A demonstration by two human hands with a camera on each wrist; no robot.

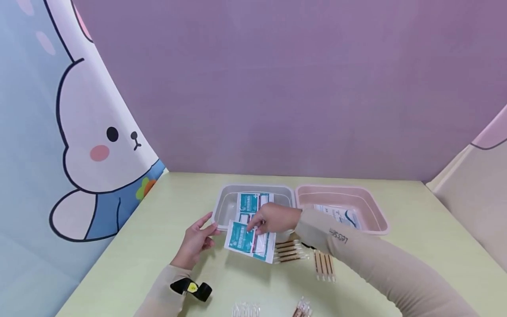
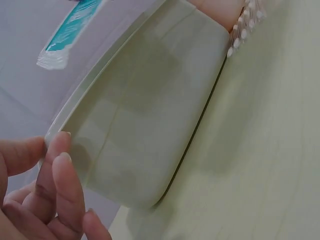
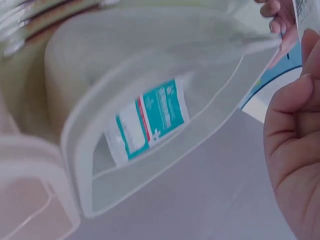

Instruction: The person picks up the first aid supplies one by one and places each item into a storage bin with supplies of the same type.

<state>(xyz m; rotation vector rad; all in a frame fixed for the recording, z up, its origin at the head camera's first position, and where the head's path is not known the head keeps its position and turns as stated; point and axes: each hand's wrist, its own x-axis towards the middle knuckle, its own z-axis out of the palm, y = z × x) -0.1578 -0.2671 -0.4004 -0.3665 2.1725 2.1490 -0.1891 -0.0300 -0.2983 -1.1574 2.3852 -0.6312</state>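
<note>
Now I see the green table (image 1: 158, 229), and on it the grey tray (image 1: 225, 207) beside the pink tray (image 1: 368, 211). My right hand (image 1: 273, 219) pinches a teal packet (image 1: 247, 241) just in front of the grey tray. My left hand (image 1: 196, 240) touches the tray's near corner with relaxed, slightly spread fingers (image 2: 62, 170).

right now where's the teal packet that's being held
In the head view the teal packet is pinched by the right hand just above the table, at the grey bin's near rim.
</note>
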